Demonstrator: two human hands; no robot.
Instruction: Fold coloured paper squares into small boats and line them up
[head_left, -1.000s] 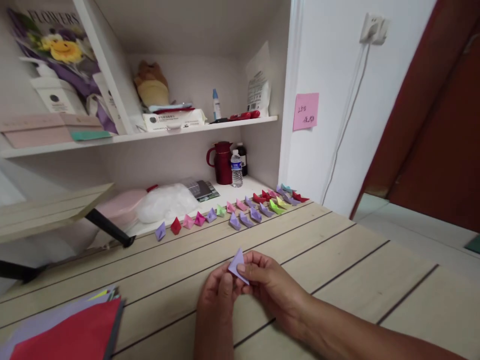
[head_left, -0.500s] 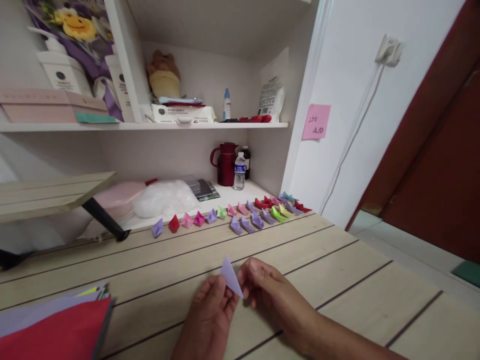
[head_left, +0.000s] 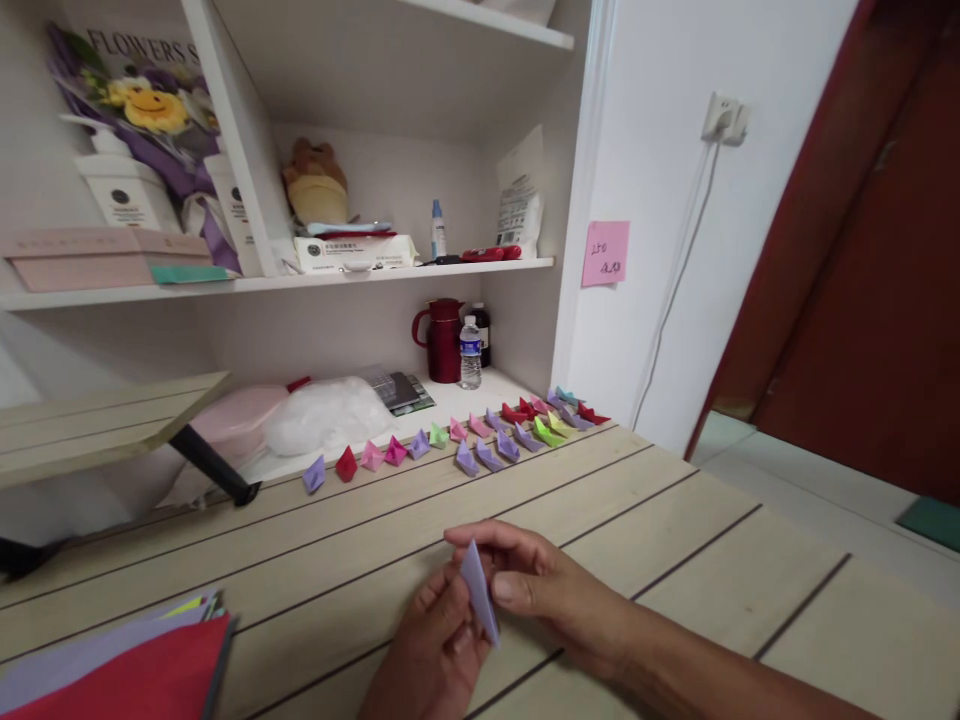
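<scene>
A small folded lilac paper piece (head_left: 478, 590) stands on edge between both my hands, just above the wooden table (head_left: 675, 520). My left hand (head_left: 435, 650) pinches its lower left side with closed fingers. From the right, my right hand (head_left: 525, 575) grips it with thumb below and fingers curled over the top. A row of several folded paper boats (head_left: 450, 440) in purple, red, pink and green lines the table's far edge.
A stack of coloured paper sheets (head_left: 127, 670), red on top, lies at the front left. Behind the table a white shelf (head_left: 337, 280) carries a red jug (head_left: 442, 340), a water bottle (head_left: 470, 352), boxes and bags. A wooden board (head_left: 105, 420) juts in at left.
The lilac piece has turned from a flat, point-up pose to standing narrow on edge. My right fingers have moved over its top. The view has shifted slightly.
</scene>
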